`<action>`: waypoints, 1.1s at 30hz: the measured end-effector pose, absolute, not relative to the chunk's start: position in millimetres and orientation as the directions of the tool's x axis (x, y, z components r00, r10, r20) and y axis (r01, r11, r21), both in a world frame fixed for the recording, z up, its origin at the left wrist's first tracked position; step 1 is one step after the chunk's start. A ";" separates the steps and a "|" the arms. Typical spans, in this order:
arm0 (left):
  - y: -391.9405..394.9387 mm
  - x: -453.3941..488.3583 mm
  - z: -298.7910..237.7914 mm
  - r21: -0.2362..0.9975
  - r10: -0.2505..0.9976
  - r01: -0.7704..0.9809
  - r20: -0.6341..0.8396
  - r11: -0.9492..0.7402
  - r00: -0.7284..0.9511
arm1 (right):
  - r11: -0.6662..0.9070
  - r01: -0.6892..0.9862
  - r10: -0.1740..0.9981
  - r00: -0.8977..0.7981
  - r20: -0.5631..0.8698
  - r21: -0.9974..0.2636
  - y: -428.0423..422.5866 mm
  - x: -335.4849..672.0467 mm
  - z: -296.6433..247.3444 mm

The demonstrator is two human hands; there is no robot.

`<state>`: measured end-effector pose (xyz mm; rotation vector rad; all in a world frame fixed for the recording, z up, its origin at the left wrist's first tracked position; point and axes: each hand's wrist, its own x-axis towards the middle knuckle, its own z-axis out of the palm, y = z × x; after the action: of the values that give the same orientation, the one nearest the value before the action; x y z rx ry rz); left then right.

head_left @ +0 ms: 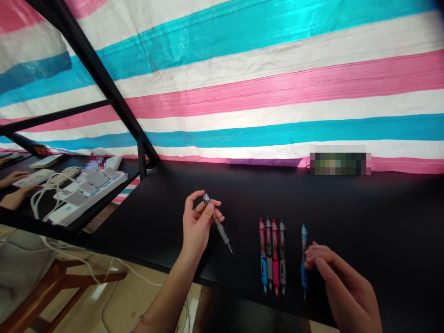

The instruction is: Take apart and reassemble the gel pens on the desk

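My left hand [198, 222] is raised over the black table [364, 217] and pinches a grey retractable pen [217, 223], its tip pointing down and to the right. Several pens lie side by side near the front edge: a red and blue one [262, 252], a grey one, a pink one [275, 254] and another grey one [282, 252]. A single blue pen [304, 259] lies apart to their right. My right hand [342, 282] rests on the table with its fingertips pressed against that blue pen.
A striped pink, white and cyan tarp [263, 92] hangs behind the table. On the left, past a black metal frame [104, 83], another table holds white power strips [86, 194] and cables, with another person's hands [14, 189]. A wooden chair [58, 282] stands lower left.
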<state>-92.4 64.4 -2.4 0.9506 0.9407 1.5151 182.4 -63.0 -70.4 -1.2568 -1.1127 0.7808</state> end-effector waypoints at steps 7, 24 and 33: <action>65.1 -91.3 -5.4 0.928 0.990 -0.347 0.111 -0.134 -0.084 | 0.185 0.066 0.930 0.311 0.197 -0.980 -65.5 181.8 -68.8; 65.4 -91.7 2.7 0.972 0.982 -0.209 0.070 -0.107 -0.178 | 0.191 0.053 0.928 0.315 0.198 -0.980 -63.1 178.2 -68.1; 90.7 -115.2 2.1 0.926 0.994 0.373 0.092 -0.062 -0.062 | 0.206 0.077 0.929 0.298 0.220 -0.975 -62.3 178.9 -69.1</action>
<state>-115.2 90.7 2.1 1.5089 1.5093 1.1236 178.9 -62.3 -69.1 -1.2115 -1.1059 0.8040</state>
